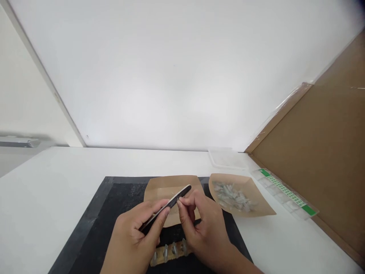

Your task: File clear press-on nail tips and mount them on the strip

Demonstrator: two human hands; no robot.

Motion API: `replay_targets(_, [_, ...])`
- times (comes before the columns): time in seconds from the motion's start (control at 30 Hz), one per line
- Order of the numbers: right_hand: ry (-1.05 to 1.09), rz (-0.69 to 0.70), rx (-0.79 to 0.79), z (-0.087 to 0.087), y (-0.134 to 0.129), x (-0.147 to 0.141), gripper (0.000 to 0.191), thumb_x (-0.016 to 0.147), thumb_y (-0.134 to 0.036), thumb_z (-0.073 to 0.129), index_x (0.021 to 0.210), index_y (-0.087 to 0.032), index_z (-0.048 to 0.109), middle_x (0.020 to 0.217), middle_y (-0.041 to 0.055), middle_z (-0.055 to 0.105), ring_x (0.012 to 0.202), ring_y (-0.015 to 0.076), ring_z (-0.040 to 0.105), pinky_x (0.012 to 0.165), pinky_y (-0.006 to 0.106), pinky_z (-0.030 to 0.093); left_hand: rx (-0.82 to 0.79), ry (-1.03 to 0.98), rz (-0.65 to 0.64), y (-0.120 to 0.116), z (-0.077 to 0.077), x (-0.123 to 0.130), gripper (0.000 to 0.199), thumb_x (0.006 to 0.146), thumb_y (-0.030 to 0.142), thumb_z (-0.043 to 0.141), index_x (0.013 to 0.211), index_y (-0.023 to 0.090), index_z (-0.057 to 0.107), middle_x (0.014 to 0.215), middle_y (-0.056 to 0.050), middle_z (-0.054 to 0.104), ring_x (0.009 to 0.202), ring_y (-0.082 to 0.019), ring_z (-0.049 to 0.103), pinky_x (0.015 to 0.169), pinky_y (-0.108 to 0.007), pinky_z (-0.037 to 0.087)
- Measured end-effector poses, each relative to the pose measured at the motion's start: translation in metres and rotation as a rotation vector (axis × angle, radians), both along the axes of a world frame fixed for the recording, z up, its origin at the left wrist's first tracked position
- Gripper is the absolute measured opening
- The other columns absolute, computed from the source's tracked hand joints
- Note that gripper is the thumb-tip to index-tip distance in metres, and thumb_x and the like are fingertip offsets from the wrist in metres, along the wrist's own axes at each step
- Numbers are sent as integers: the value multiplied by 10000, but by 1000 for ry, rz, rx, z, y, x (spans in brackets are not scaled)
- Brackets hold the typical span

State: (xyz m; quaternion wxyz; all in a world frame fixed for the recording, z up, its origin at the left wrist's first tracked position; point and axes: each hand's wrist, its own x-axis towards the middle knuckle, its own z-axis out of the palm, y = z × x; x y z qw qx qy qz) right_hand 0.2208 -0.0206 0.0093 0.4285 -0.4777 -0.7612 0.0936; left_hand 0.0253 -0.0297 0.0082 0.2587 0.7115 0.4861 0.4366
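My left hand [137, 232] is closed around a nail file [159, 213], black with a pale edge, slanting up to the right. My right hand [201, 222] pinches a small false nail [178, 199] against the file's face, mostly covered by the fingertips. Under the hands lies a yellowish strip [170, 257] with several translucent false nails [165, 252] standing up along it. Behind the file a brown paper tray [164, 183] rests on the black mat [119, 213], a few tiny bits in it.
To the right, another brown paper tray [262, 207] holds a heap of translucent false nails [234, 196]. A clear compartment box [288, 194] with a green label lies by the cardboard panel [319, 163]. A clear plastic lid or tray [226, 158] sits near the white back wall [159, 83].
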Motion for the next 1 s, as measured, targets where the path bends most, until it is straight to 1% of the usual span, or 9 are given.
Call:
replay_targets(0.1, [0, 5, 22, 0, -1, 2, 186, 969, -163, 599, 830, -234, 498, 669, -47, 521, 579, 122, 525, 579, 273, 365, -16, -21, -28, 2, -1, 1, 267, 992, 367, 654, 1216, 324, 793, 803, 19, 768, 470, -106, 630, 483, -191, 563])
replay_targets(0.23, [2, -14, 64, 1, -1, 3, 178, 968, -156, 595, 833, -232, 508, 660, -47, 521, 558, 118, 525, 556, 269, 365, -3, -37, -49, 3, -2, 2, 268, 998, 357, 647, 1215, 314, 797, 831, 2, 788, 455, -105, 623, 479, -186, 563])
replay_targets(0.33, [5, -16, 100, 1, 0, 4, 174, 967, -155, 593, 832, -230, 513, 659, -48, 528, 549, 110, 533, 546, 259, 371, -37, -64, -47, 2, -2, 2, 276, 996, 374, 648, 1214, 304, 802, 906, -18, 809, 465, -104, 628, 499, -186, 576])
replay_targets(0.5, [7, -7, 122, -2, 4, 4, 188, 970, -157, 589, 824, -230, 496, 655, -54, 526, 546, 98, 542, 547, 244, 380, -115, -120, -55, 3, -5, 4, 294, 993, 402, 639, 1218, 305, 803, 906, -13, 808, 488, -103, 646, 495, -173, 565])
replay_targets(0.6, [11, -1, 118, -4, 5, 5, 193, 967, -153, 585, 822, -232, 486, 655, -56, 528, 535, 94, 541, 539, 243, 380, -110, -114, -39, 4, -6, 4, 289, 984, 415, 649, 1196, 309, 815, 945, -19, 813, 487, -101, 640, 500, -175, 565])
replay_targets(0.67, [3, 1, 113, -5, 4, 6, 187, 968, -154, 583, 827, -233, 489, 659, -55, 530, 531, 95, 540, 534, 246, 378, -100, -88, -35, 5, -7, 3, 289, 982, 420, 649, 1189, 311, 819, 934, -21, 811, 483, -101, 631, 514, -177, 570])
replay_targets(0.8, [-29, -2, 132, -6, 4, 7, 183, 969, -153, 582, 830, -233, 493, 651, -57, 512, 532, 95, 536, 533, 248, 372, -95, -49, -65, 6, -8, 0, 295, 989, 415, 641, 1205, 314, 814, 941, -29, 813, 483, -103, 633, 553, -183, 586])
replay_targets(0.9, [-39, 1, 147, -8, 4, 8, 182, 965, -147, 586, 837, -234, 490, 645, -60, 502, 532, 96, 530, 531, 248, 365, -101, -73, -72, 6, -9, 0, 284, 982, 411, 654, 1187, 309, 821, 968, -35, 818, 478, -101, 633, 550, -182, 585])
replay_targets(1.0, [-40, 2, 134, -11, 4, 9, 215, 965, -146, 586, 819, -238, 457, 644, -59, 495, 533, 100, 525, 533, 250, 362, -106, -135, -56, 6, -11, 4, 272, 970, 418, 671, 1153, 295, 831, 918, -37, 810, 458, -99, 623, 509, -178, 563])
